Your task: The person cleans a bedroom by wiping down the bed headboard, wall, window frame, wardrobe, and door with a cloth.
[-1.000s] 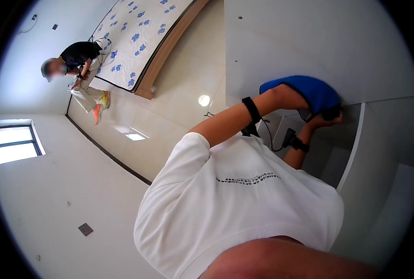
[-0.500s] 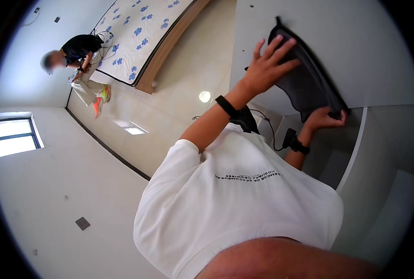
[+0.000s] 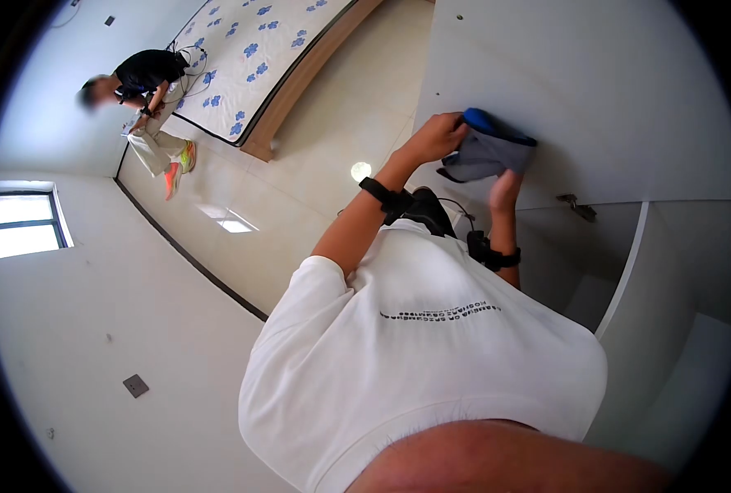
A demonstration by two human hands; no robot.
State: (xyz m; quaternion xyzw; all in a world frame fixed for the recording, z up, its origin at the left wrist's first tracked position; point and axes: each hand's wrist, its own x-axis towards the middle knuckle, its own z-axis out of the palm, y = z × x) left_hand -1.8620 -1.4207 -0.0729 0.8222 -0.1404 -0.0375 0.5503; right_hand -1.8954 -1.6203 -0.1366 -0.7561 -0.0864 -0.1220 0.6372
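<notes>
A folded grey cloth item (image 3: 482, 156) with dark edging and a bright blue patch is held up in front of a pale cabinet door (image 3: 628, 123); its exact kind cannot be made out. The fingers of my left hand (image 3: 438, 137) pinch its upper left edge, beside the blue part. From below, my right hand (image 3: 506, 191) grips its lower right side, with some fingers hidden by the cloth. Black bands with small dark devices circle both my wrists.
Below the door is an open cabinet compartment (image 3: 538, 238), with a metal hinge (image 3: 577, 207) at the door's edge. A flower-patterned mattress (image 3: 250, 57) lies on a wooden bed frame (image 3: 287, 90). Another person (image 3: 147, 82) sits against the bed, and tiled floor (image 3: 332, 123) lies between.
The cloth was spread out against the door and now is gathered smaller, with its blue part showing. Both hands moved left; my left hand went from spread fingers to a grip.
</notes>
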